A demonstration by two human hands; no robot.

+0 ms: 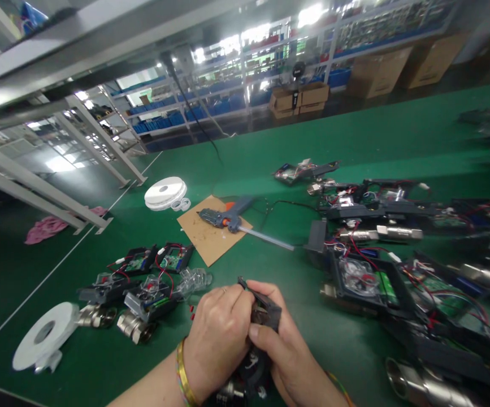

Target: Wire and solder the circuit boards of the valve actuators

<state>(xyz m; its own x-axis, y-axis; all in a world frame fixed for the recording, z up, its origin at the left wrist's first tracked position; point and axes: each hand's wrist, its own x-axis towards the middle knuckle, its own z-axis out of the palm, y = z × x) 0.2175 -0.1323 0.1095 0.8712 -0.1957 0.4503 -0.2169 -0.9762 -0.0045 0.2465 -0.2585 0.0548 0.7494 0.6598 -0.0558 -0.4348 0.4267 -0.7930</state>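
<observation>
Near the front of the green table I hold a black plastic device housing (273, 314) between both hands. My left hand (221, 319) is closed over its left side, the fingers curled and partly hiding what they grip. My right hand (285, 336) wraps the other side, its thumb pressed on the housing's edge. Below my hands a metal fitting (230, 394) shows at the lower end; my left wrist partly hides it. Just beyond my left hand lie clear plastic pieces (194, 281).
A glue gun (228, 217) with a glue stick lies on a cardboard sheet (208, 251) ahead. Opened devices with wires and metal fittings lie left (154, 299) and right (357, 277). White rolls (43, 336) sit on the left. Metal posts (96, 135) rise at the far left.
</observation>
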